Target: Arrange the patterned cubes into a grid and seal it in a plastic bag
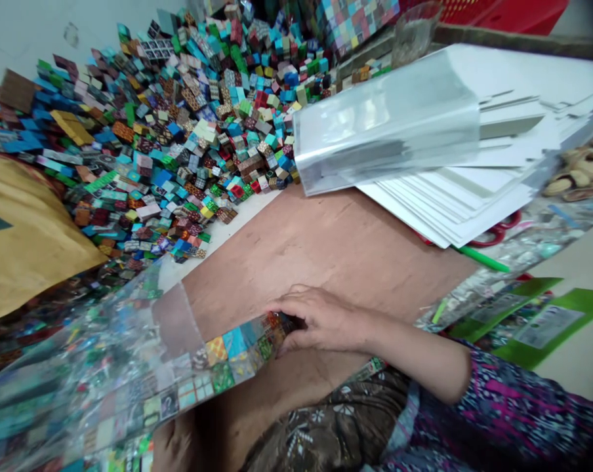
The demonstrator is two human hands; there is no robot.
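A strip of small colourful patterned squares [222, 351] runs along the lower left, its left part under clear plastic [104, 354]. My right hand [311, 321] is at the strip's right end, thumb and fingers pinched round its last squares. Low in the view, my left hand [176, 442] is partly visible beneath the strip's lower edge; its fingers are hidden. Below the strip's right end lies a brown board [321, 249].
Many small coloured blocks [193, 124] are heaped at the back left. White cards [424, 203] and a clear plastic sleeve [385, 124] lie at the right, near red-handled scissors [498, 233] and a green pen [483, 258]. A yellow bag [25, 229] sits left.
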